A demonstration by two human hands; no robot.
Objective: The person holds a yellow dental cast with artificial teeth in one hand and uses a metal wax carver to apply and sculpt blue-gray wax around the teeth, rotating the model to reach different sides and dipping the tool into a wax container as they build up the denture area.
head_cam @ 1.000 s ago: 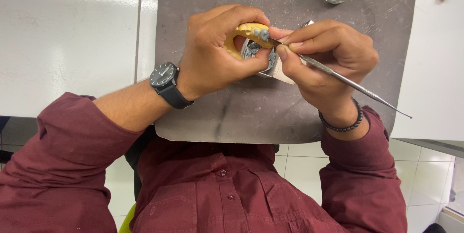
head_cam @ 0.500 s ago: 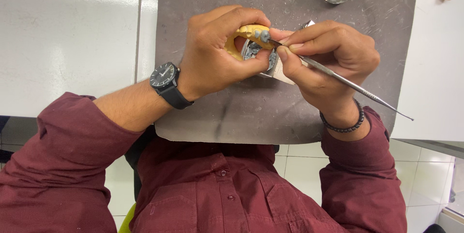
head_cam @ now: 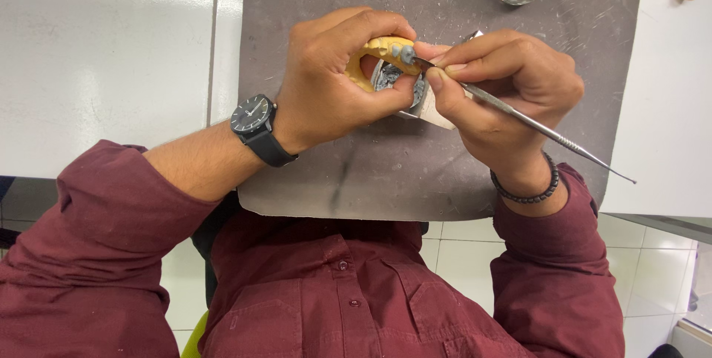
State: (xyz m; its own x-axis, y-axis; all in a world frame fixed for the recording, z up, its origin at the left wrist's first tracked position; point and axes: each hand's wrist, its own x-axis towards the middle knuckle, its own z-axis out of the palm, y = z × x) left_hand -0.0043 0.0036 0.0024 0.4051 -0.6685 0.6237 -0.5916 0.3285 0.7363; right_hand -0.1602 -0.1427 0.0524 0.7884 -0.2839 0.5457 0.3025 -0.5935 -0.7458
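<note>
I am seeing only my right hand (head_cam: 497, 87) tilting the thin metal carving tool (head_cam: 519, 117) a touch lower than before.

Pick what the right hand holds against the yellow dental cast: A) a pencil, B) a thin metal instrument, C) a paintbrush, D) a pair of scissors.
B: the right hand pinches a thin metal instrument, its tip meeting the yellow dental cast gripped by the left hand.

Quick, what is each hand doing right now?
Left hand: closed around a yellow tooth model.
Right hand: closed, holding a thin metal tool like a pencil.
</note>
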